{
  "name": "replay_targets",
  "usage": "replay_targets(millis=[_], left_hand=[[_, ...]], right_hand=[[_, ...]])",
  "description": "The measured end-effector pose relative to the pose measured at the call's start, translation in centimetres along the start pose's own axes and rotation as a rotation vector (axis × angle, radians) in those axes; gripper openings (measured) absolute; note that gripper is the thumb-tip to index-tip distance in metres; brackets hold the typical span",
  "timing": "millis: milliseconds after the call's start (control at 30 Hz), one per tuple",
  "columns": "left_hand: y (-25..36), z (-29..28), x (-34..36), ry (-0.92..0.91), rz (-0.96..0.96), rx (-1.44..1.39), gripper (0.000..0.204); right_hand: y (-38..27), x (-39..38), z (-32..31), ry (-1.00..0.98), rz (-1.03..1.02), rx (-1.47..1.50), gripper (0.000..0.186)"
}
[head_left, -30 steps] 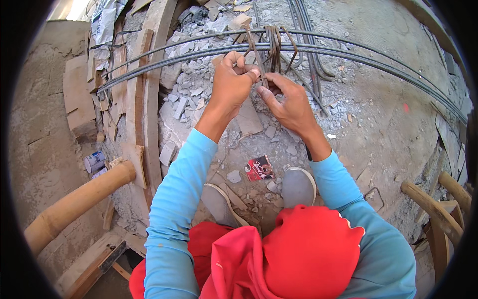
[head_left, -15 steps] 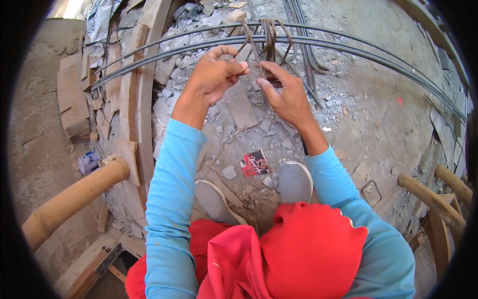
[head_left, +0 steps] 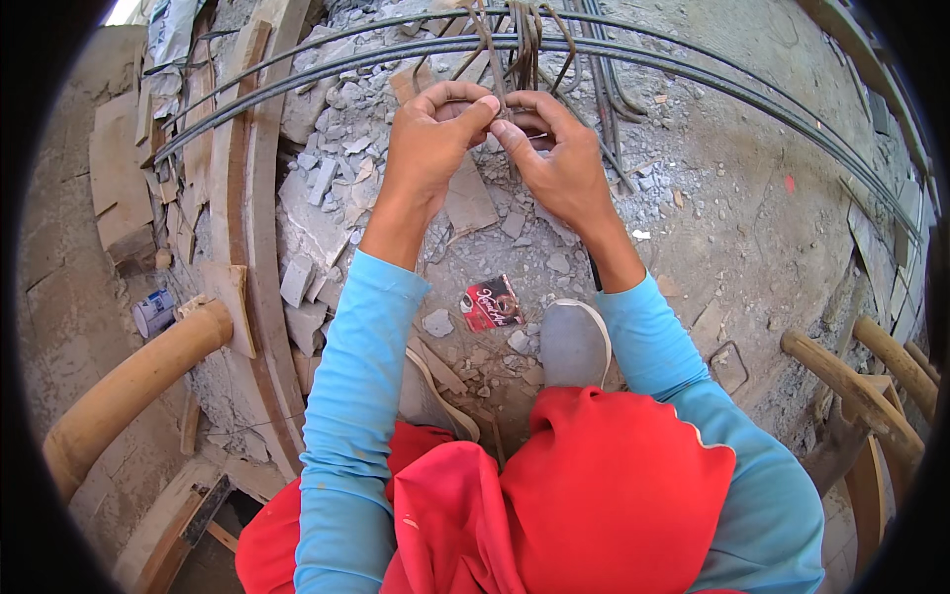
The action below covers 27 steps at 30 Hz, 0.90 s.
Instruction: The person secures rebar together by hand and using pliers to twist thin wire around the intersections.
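Observation:
Long dark steel rebars point(head_left: 396, 53) run across the upper part of the view. A bunch of bent rusty steel stirrups point(head_left: 524, 45) hangs on them near the middle. Just below the rebars, my left hand point(head_left: 440, 134) is closed in a pinch, thumb against the bent fingers beside one stirrup's leg; anything within the pinch is too small to make out. Close against it, my right hand point(head_left: 554, 148) has its thumb and fingers closed around the lower part of that leg. The hands nearly touch at the fingertips.
Broken concrete rubble point(head_left: 336, 148) covers the ground below the rebars. A red packet point(head_left: 491, 303) lies before my shoes. Bamboo poles stick out at left point(head_left: 139, 391) and right point(head_left: 853, 391). A wooden plank point(head_left: 259, 198) runs along the left, with a can point(head_left: 153, 313) beyond.
My left hand has moved right, up to my right hand and the stirrup leg; its fingers have drawn closer together. The view has shifted slightly, so the rebars appear higher.

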<state>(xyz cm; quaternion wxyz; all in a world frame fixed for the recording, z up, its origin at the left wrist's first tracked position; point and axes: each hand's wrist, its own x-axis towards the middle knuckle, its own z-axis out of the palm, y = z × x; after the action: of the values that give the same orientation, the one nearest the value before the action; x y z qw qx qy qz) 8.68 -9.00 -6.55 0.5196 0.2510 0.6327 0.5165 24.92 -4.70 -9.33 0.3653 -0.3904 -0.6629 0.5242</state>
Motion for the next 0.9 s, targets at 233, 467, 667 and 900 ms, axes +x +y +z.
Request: replay_targets(millis=[233,467,667,900], left_hand=[[0.2,0.8,0.2,0.132,0.221,0.322,0.02],[-1.7,1.2,0.7,0.227,-0.208,-0.539,0.019],[-3.1,-0.7,0.5,0.093,-0.402,-0.643,0.016],[-2.5,0.4,-2.3,0.146,-0.358,-0.702,0.011]], right_hand=[[0.5,0.1,0.1,-0.018,-0.007,-0.079,0.023],[0.9,0.2,0.6,0.018,-0.027,-0.132,0.021],[0.5,0.2,0.5,-0.016,0.004,-0.12,0.021],[0.8,0.1,0.6,-0.068,0.138,0.123,0.025]])
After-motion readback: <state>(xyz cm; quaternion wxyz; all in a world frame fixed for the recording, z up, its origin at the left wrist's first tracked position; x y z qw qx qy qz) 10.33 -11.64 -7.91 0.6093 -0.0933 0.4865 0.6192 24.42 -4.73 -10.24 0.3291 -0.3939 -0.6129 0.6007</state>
